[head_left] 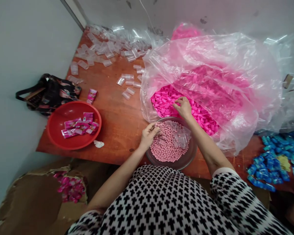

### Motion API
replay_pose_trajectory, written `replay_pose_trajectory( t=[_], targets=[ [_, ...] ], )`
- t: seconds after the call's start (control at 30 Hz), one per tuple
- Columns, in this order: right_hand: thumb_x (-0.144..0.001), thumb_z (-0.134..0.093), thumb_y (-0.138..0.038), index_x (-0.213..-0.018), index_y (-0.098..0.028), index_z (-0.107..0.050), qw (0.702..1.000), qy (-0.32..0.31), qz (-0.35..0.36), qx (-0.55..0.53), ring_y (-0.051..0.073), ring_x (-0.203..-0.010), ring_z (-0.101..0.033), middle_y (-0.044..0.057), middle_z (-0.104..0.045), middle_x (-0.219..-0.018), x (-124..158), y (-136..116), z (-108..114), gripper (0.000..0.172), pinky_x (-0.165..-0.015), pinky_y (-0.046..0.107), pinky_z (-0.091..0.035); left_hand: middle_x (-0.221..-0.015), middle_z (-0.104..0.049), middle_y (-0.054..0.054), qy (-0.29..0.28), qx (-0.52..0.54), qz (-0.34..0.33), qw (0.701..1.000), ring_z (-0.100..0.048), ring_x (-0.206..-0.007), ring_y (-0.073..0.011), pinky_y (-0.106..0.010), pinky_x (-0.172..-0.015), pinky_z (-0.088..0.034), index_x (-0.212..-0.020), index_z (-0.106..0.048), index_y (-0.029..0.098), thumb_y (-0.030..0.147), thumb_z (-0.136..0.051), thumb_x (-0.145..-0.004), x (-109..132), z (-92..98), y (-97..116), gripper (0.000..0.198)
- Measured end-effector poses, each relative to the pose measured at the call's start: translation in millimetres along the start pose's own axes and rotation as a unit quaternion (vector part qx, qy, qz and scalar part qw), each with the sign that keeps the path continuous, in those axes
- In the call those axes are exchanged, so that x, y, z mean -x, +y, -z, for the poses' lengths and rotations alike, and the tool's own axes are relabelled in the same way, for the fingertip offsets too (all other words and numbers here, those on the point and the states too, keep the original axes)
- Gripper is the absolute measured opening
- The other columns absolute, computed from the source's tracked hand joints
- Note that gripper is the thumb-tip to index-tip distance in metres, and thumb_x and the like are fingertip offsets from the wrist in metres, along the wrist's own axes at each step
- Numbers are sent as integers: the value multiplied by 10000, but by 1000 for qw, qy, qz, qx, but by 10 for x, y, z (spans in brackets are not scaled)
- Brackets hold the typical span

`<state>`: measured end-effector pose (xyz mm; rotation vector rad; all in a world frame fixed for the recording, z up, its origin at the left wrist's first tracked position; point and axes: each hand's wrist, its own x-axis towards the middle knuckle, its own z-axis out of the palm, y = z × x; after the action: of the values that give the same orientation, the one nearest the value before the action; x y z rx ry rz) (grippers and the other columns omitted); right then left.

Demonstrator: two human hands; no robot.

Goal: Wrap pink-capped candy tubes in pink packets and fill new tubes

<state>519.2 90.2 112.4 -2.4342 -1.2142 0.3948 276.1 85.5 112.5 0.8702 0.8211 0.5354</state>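
My left hand [149, 134] is at the left rim of a dark bowl [193, 153], thumb and fingers pinched together. What they grip, if anything, is too small to make out. Small round pink beads [165, 148] fill much of the bowl, and several clear plastic pieces [182, 138] lie on top of them at the right. Over a heap of bright pink plastic pieces [164, 98], just beyond the bowl, is my right hand [183, 107]. Its fingers are bent, with a small gap between thumb and forefinger. The heap spills from the mouth of a large clear plastic bag [254, 75].
A red bowl [56, 138] with several pink sachets [81, 126] stands left, near a black patterned bag [61, 89]. Clear plastic tubes [107, 54] are scattered at the back. Blue wrapped packets [269, 166] lie right. Below left, a cardboard box [34, 195] holds pink packets.
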Motion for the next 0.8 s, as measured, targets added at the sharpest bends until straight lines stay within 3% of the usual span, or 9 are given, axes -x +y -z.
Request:
replay_pose_trajectory(
  t=[0.1, 0.23, 0.37, 0.47, 0.6, 0.8],
  targets=[
    [-794, -570, -329, -937, -182, -722, 987, 32, 40, -151, 229, -1034, -603, 88, -670, -1080, 164, 86, 109, 256, -926, 386, -472, -1061, -688, -78, 5, 35, -15, 999, -694, -867, -196, -355, -774, -596, -1049, -608, 169, 453, -734, -686, -91, -84, 51, 478],
    [-748, -631, -429, -948, -192, -707, 930, -48, -5, -364, 173, -785, -645, 19, -709, -864, 410, 49, 235, 320, -768, 341, -529, -1097, -668, -56, 11, 75, -36, 996, -669, -933, -180, -318, -793, -585, -1008, -603, 180, 469, -751, -663, -243, -291, 114, 474],
    [-717, -676, -487, -1055, -198, -680, 889, -112, -19, -443, 159, -713, -640, 12, -707, -850, 667, -85, 293, 445, -687, 323, -541, -1074, -670, -44, -6, 83, -57, 995, -660, -932, -165, -315, -821, -565, -1009, -595, 184, 475, -741, -676, -321, -462, 154, 465],
    [-763, -638, -499, -1152, -233, -644, 914, -67, 3, -399, 181, -759, -649, 16, -708, -876, 848, -170, 327, 472, -712, 347, -550, -1078, -677, -50, -11, 69, -67, 995, -667, -915, -176, -333, -822, -560, -1011, -608, 185, 467, -732, -691, -286, -504, 163, 445],
    [-809, -618, -464, -1121, -250, -677, 960, -13, 87, -267, 209, -861, -642, 49, -699, -979, 1014, -232, 409, 382, -821, 376, -522, -1041, -695, -51, -27, 50, -86, 995, -666, -949, -200, -351, -842, -553, -1030, -640, 181, 442, -724, -709, -175, -493, 151, 422],
    [-833, -601, -443, -1075, -219, -700, 971, -17, 162, -174, 201, -774, -608, 59, -647, -836, 1082, -211, 523, 344, -742, 346, -508, -1105, -691, -71, -58, 33, -65, 996, -652, -1035, -241, -415, -920, -525, -1092, -642, 188, 481, -691, -733, -32, -446, 147, 466]
  ],
)
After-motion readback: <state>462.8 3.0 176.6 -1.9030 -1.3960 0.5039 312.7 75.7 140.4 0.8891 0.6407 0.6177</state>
